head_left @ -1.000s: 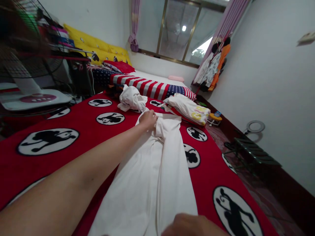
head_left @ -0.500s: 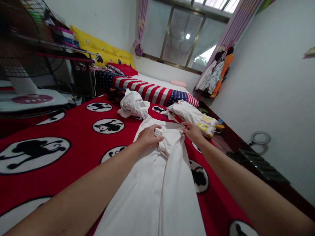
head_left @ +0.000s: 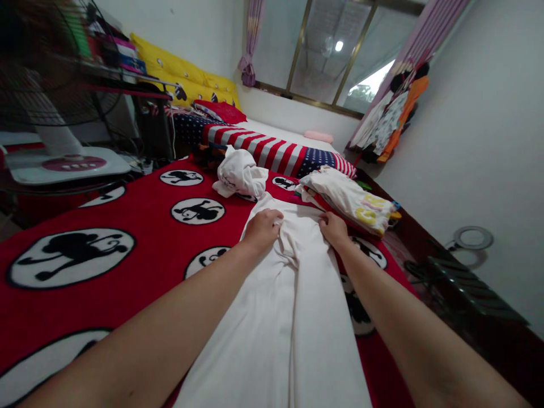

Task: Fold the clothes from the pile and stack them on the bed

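A pair of white trousers [head_left: 272,317] lies lengthwise on the red blanket [head_left: 148,311], legs toward me and waist at the far end. My left hand [head_left: 264,228] is closed on the cloth left of the front, near the waist, its fingers curled. At the right edge of the waist, my right hand [head_left: 333,228] pinches the fabric. Between the hands the cloth is creased around the crotch. Just past the waist sits a crumpled white garment [head_left: 240,173], and to the right lies a stack of folded clothes [head_left: 348,198].
A fan [head_left: 68,153] stands at the left beside a small table. Behind are a bed with a stars-and-stripes cover [head_left: 272,153] and a yellow cushion [head_left: 187,76]. Clothes hang [head_left: 395,119] by the window. A ring light [head_left: 472,238] is at the right.
My right hand has moved slightly down along the trousers' right edge, and the left fingers have curled in more. The cloth between them lies flatter. The view has shifted a little.
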Tool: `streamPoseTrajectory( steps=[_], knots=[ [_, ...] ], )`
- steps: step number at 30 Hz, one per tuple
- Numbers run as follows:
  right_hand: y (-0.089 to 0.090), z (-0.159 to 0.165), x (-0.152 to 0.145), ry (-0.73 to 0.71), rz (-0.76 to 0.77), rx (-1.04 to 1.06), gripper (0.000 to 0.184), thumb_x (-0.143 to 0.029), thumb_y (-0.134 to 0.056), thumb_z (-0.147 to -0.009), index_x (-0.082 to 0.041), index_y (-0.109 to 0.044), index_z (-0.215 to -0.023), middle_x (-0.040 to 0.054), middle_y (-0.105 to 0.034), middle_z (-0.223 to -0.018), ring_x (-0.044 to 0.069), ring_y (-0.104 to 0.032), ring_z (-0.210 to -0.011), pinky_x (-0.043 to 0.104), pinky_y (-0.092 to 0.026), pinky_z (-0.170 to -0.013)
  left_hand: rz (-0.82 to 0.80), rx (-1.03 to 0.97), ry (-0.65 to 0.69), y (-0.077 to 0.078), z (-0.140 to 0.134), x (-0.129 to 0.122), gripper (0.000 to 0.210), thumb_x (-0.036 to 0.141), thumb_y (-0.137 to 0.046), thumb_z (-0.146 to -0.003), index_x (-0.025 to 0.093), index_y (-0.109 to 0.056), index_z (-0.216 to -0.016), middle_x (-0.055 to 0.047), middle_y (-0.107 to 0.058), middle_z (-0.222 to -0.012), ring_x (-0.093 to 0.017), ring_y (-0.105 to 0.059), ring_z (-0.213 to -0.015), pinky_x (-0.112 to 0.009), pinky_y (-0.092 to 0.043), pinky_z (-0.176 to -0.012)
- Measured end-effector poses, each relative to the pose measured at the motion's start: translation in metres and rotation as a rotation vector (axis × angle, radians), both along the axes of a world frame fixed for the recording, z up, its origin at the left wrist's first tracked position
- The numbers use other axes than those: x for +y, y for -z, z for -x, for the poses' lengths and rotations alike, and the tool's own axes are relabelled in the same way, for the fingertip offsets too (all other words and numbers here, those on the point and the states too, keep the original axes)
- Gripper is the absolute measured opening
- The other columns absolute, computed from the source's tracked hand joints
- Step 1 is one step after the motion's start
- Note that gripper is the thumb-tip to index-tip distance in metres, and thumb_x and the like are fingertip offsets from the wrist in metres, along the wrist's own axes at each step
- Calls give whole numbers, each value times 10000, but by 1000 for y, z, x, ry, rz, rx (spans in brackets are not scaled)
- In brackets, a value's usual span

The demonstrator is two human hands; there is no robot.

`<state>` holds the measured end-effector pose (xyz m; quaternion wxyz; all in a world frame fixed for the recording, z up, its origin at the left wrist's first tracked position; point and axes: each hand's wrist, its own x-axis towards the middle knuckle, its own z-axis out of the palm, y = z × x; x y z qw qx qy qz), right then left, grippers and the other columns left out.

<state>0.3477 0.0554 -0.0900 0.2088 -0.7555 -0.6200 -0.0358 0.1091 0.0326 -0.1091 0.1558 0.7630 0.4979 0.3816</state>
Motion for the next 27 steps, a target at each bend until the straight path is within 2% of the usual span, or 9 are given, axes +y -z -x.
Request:
streamPoseTrajectory(
  steps=[4,7,9,11,14,17,19,22,27],
  knots=[
    [-9,13,-21,-60,-1,9,414,-200,-604,-773,-106,-631,-1176,126,-701,-1041,229,-653,-916,302,-477,-831,-185,-24,-47,-12,2,-8,384,38,-493,-782,185,-663,-1093,-84,-615,-1125,-207,-564,-1096,-302,-428,-989],
    [-14,33,-54,-198,-160,-50,392,-238,-544,-844,-123,-593,-1215,143,-644,-1178,247,-613,-1040,339,-453,-922,-304,7,176,-22,-2,-20,329,162,-483,-880,186,-627,-1175,-83,-587,-1236,-191,-521,-1183,-296,-369,-1053],
    [-6,44,-77,-308,-168,-121,409,-272,-469,-904,-112,-552,-1271,170,-593,-1280,272,-558,-1160,382,-414,-997,-220,166,365,-21,-7,-26,404,323,-476,-928,193,-549,-1304,-93,-529,-1372,-206,-476,-1268,-326,-332,-1087],
    [7,51,-94,-369,-28,-180,466,-316,-381,-956,-108,-479,-1361,176,-487,-1424,290,-451,-1301,447,-362,-1060,-88,369,454,-13,-11,-29,537,460,-432,-945,195,-440,-1412,-112,-420,-1490,-236,-360,-1382,-390,-245,-1139],
    [22,52,-106,-394,152,-222,537,-376,-293,-993,-114,-368,-1456,140,-281,-1561,287,-248,-1438,524,-277,-1116,-4,527,429,1,-15,-30,615,541,-325,-964,198,-349,-1474,-130,-285,-1562,-265,-185,-1461,-473,-114,-1169],
    [24,50,-118,-384,181,-228,553,-386,-284,-998,-121,-337,-1481,136,-241,-1574,284,-197,-1457,529,-262,-1126,-5,513,353,6,-12,-34,641,544,-358,-955,208,-302,-1498,-152,-169,-1592,-313,-93,-1472,-524,-105,-1160],
    [22,49,-134,-383,178,-226,542,-360,-297,-995,-126,-345,-1481,145,-256,-1567,297,-207,-1453,532,-275,-1120,-28,484,342,5,-2,-44,658,495,-440,-941,191,-286,-1503,-178,-86,-1600,-341,-15,-1470,-543,-109,-1156],
    [22,45,-171,-446,147,-202,520,-318,-337,-981,-119,-392,-1457,168,-298,-1547,307,-249,-1438,532,-289,-1119,-102,429,455,3,27,-66,630,360,-498,-935,147,-301,-1494,-207,-47,-1598,-323,8,-1473,-501,-126,-1172],
    [16,20,-249,-727,43,-4,413,-216,-405,-955,-177,-529,-1347,164,-442,-1468,228,-400,-1371,431,-373,-1102,-42,334,650,-4,102,-115,359,214,-458,-938,199,-585,-1274,-148,-343,-1522,-255,-313,-1414,-386,-323,-1124]
  ],
)
